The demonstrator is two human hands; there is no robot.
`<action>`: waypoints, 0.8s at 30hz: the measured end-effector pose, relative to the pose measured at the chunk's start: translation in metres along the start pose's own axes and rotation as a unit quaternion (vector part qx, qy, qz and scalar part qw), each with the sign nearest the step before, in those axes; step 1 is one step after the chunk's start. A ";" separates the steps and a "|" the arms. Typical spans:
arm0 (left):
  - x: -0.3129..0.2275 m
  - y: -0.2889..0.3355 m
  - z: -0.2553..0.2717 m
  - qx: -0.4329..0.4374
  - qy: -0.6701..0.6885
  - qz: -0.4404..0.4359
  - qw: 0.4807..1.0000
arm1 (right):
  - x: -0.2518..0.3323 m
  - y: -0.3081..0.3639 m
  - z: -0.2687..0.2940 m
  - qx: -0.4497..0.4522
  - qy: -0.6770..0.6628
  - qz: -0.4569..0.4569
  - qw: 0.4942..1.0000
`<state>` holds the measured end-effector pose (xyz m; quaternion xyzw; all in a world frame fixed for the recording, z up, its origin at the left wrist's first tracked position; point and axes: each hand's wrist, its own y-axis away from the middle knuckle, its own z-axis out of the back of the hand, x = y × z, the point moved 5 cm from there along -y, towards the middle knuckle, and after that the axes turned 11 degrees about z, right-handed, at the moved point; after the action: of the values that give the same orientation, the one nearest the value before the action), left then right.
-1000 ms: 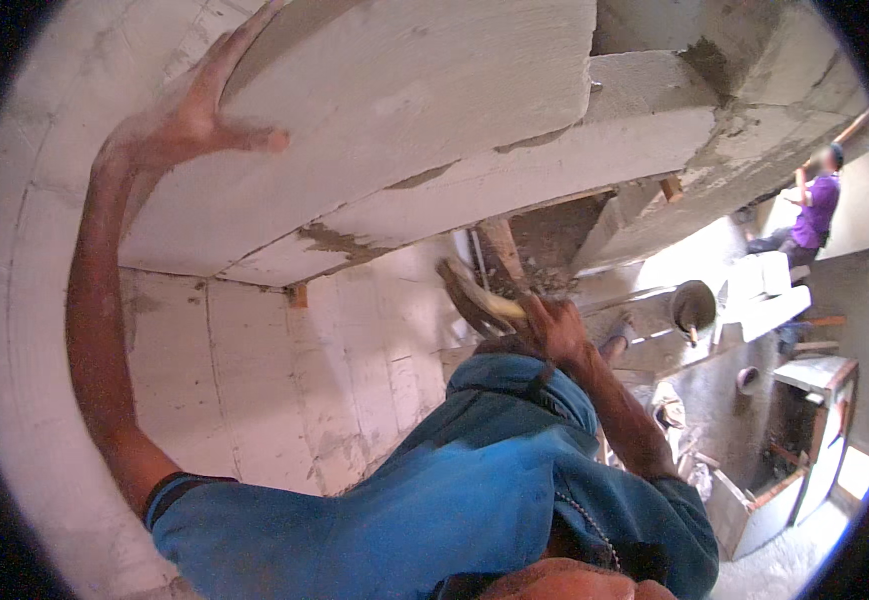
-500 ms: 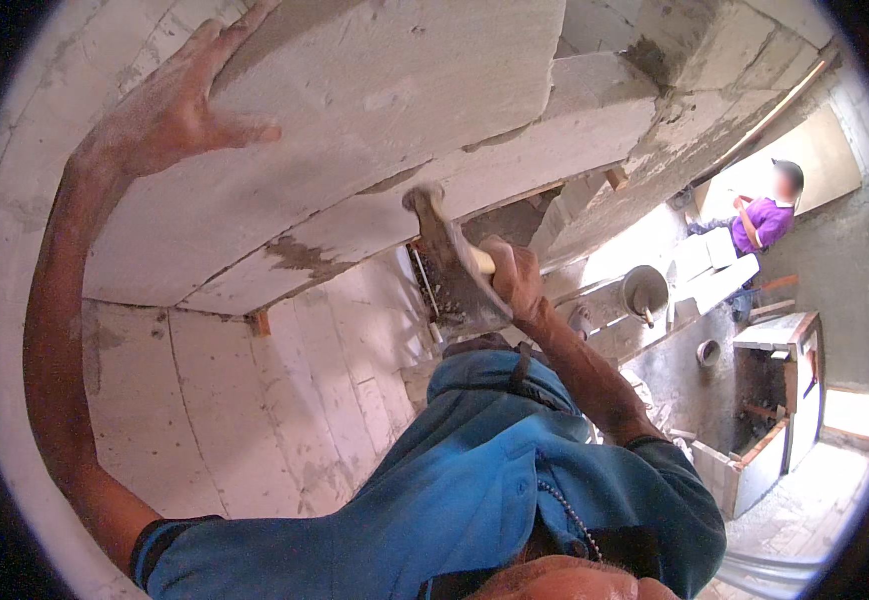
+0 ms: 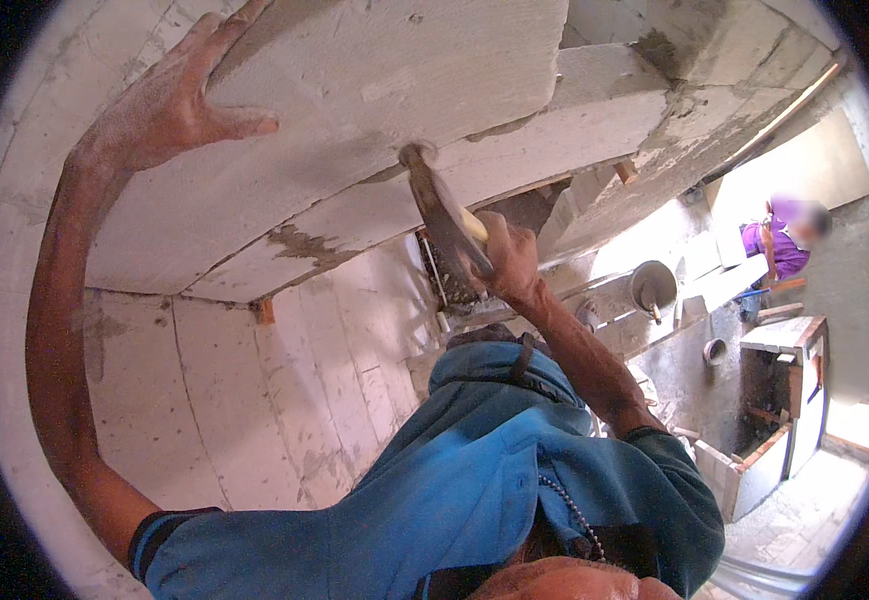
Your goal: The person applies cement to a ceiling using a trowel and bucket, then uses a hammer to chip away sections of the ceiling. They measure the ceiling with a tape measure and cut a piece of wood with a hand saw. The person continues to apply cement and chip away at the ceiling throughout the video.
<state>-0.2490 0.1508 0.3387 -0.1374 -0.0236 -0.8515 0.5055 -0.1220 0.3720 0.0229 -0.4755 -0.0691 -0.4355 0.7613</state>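
Observation:
My left hand point(image 3: 170, 112) lies at the left end of a large pale block point(image 3: 385, 90), its thumb spread apart along the face. The block sits on a lower course of pale blocks point(image 3: 515, 135), with a dark joint between them. My right hand point(image 3: 511, 262) is wrapped round the pale handle of a hammer point(image 3: 437, 200) with a long, dark metal head. The head's small round end meets the block's face, or nearly so, just above the joint. Grey mortar point(image 3: 305, 245) smears the lower course.
A person in a purple shirt point(image 3: 781, 236) is at the far right beside pale boards. Below stand a bucket point(image 3: 654, 288), a small round container point(image 3: 715, 351) and an open box-like structure point(image 3: 785, 345). A small wooden piece point(image 3: 266, 310) juts out under the lower course.
The hammer head has swung up and away from me, from the lower course to the large block. My left hand stays in place. The person in purple has bent lower.

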 end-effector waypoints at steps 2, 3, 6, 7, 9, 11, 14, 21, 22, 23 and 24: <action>0.001 0.000 0.000 -0.020 -0.004 -0.027 0.999 | -0.013 0.007 -0.010 -0.012 0.005 0.039 0.999; 0.005 0.002 -0.001 -0.028 -0.008 -0.036 0.999 | -0.018 0.011 -0.012 0.013 0.010 0.005 1.000; 0.022 0.009 -0.004 -0.025 -0.029 -0.003 0.999 | -0.008 0.013 -0.016 0.008 0.029 0.010 1.000; 0.023 0.009 -0.004 0.034 -0.058 0.032 0.997 | -0.008 0.012 -0.013 -0.013 0.042 0.021 0.999; -0.003 -0.001 0.005 0.116 -0.082 0.063 0.988 | -0.011 0.010 -0.010 -0.007 0.052 0.002 0.999; -0.008 0.003 0.008 0.123 -0.067 0.047 0.989 | -0.015 0.017 -0.012 0.024 0.074 -0.014 0.997; -0.006 0.010 0.012 0.123 -0.021 0.035 0.992 | -0.009 0.026 -0.015 -0.001 0.083 0.040 0.996; -0.012 0.002 0.008 0.030 -0.021 -0.064 0.997 | 0.017 0.001 -0.002 -0.035 0.015 0.063 0.997; -0.011 0.001 0.005 0.065 -0.054 0.001 0.996 | 0.003 0.009 -0.014 -0.019 -0.008 0.004 1.000; -0.024 0.006 0.012 0.091 -0.083 0.050 0.991 | -0.012 0.015 -0.024 -0.007 -0.026 -0.055 0.998; -0.024 0.008 0.015 0.119 -0.115 0.105 0.980 | -0.011 0.020 -0.029 0.003 -0.025 -0.069 0.997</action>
<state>-0.2275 0.1700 0.3463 -0.1751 -0.1687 -0.7629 0.5990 -0.1232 0.3596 -0.0116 -0.4779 -0.1225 -0.4747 0.7289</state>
